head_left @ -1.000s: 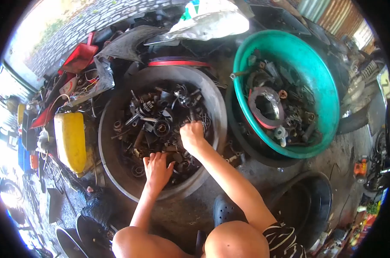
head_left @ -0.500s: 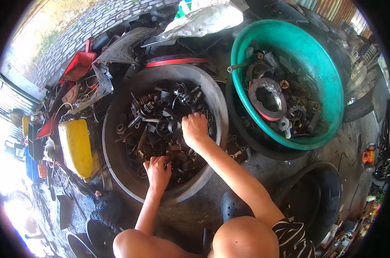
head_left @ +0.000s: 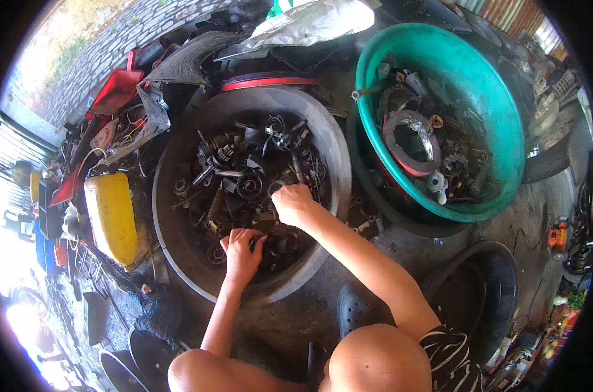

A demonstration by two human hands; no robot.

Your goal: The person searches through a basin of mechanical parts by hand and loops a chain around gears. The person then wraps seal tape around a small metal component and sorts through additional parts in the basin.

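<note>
A large grey tub (head_left: 164,245) in front of me holds a heap of dark, greasy metal parts, with gears, shafts and rings among them. Low in the heap, my left hand (head_left: 242,253) is closed, fingers curled and thumb bent inward; what it grips is hidden. On the tub's right side my right hand (head_left: 292,204) is also closed, its fingertips down against the parts beside a dark ring (head_left: 276,188). I cannot make out what it holds. A round bearing-like part (head_left: 249,186) lies left of that ring.
Right of the tub, a green basin (head_left: 505,140) holds more metal parts and a thick ring-shaped piece (head_left: 391,140). Nearer me stands a black basin (head_left: 505,281). A yellow container (head_left: 110,219) and a red dustpan (head_left: 117,91) are at the left. My shoe (head_left: 354,310) is close to the tub.
My right hand has moved down and slightly left, uncovering a long part behind it. My left hand has shifted slightly up and right. The view has tilted a little.
</note>
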